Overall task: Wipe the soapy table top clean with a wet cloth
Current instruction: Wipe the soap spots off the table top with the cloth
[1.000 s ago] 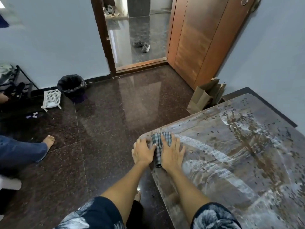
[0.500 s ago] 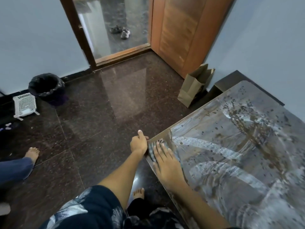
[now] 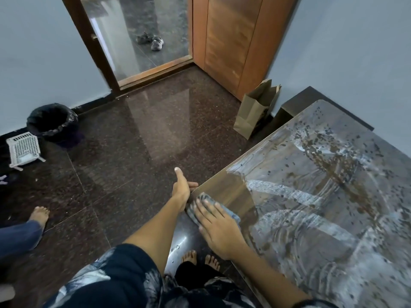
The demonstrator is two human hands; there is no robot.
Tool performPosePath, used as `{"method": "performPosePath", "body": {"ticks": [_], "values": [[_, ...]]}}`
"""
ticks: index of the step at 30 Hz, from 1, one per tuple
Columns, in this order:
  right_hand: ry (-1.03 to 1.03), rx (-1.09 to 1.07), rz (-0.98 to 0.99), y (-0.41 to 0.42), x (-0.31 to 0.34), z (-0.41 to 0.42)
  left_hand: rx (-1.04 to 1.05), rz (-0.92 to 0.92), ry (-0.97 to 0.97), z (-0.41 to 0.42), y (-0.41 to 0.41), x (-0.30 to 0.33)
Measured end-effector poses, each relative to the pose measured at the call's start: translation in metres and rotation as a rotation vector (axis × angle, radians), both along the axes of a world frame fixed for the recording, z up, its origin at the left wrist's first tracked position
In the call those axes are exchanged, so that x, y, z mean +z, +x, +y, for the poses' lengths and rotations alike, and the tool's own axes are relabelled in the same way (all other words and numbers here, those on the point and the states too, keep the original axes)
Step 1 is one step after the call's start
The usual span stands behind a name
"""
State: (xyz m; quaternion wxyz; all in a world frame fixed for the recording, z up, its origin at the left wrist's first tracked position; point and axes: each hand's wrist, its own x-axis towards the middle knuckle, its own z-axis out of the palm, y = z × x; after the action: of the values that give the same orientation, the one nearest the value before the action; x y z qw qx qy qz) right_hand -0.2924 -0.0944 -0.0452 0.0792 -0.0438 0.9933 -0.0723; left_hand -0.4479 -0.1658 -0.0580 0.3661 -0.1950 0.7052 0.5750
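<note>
The table top (image 3: 329, 196) fills the right side, streaked with white soap foam and brown specks. A clean dark wood strip shows near its left corner. My right hand (image 3: 219, 227) lies flat on the wet checked cloth (image 3: 201, 202), pressing it onto the table's near left edge. My left hand (image 3: 181, 188) is cupped against the table's corner just beside the cloth, thumb up, fingers under the edge; it holds nothing that I can see.
A brown paper bag (image 3: 255, 108) leans by the table's far corner. A black bin (image 3: 52, 121) and a white plastic basket (image 3: 23, 147) stand at the left wall. Another person's foot (image 3: 39, 215) is at the left. My bare feet (image 3: 201, 258) stand below the table edge.
My right hand has dragged the cloth back toward me along the left edge, leaving a wiped strip. My left hand moved off the cloth to the table's corner.
</note>
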Motion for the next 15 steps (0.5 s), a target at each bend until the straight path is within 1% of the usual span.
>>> {"method": "performPosePath", "body": {"ticks": [1, 2, 4, 6, 8, 10, 11, 12, 15], "values": [[-0.004, 0.030, 0.007, 0.011, 0.001, 0.011, -0.001, 0.007, -0.011, 0.001, 0.000, 0.001], [0.005, 0.015, 0.011, 0.020, 0.000, 0.025, -0.002, 0.018, -0.024, 0.002, 0.000, 0.002], [0.033, -0.117, -0.016, 0.027, 0.000, 0.056, 0.001, 0.041, -0.042, 0.003, 0.000, 0.002], [0.029, -0.298, -0.041, 0.009, 0.000, 0.078, -0.004, 0.061, -0.061, 0.003, 0.002, 0.003], [0.022, -0.447, -0.045, -0.020, 0.000, 0.077, -0.029, 0.090, -0.089, 0.005, 0.002, 0.002], [0.040, -0.505, -0.036, -0.045, -0.001, 0.055, -0.067, 0.121, -0.137, 0.008, 0.004, 0.006], [0.036, -0.479, -0.005, -0.050, -0.002, 0.043, -0.082, 0.122, -0.161, 0.010, 0.004, 0.008], [0.046, -0.403, 0.038, -0.048, -0.003, 0.030, -0.094, 0.122, -0.177, 0.011, 0.004, 0.010], [0.010, -0.103, 0.057, -0.007, -0.003, 0.011, -0.135, 0.135, -0.184, 0.020, 0.002, 0.011]]}}
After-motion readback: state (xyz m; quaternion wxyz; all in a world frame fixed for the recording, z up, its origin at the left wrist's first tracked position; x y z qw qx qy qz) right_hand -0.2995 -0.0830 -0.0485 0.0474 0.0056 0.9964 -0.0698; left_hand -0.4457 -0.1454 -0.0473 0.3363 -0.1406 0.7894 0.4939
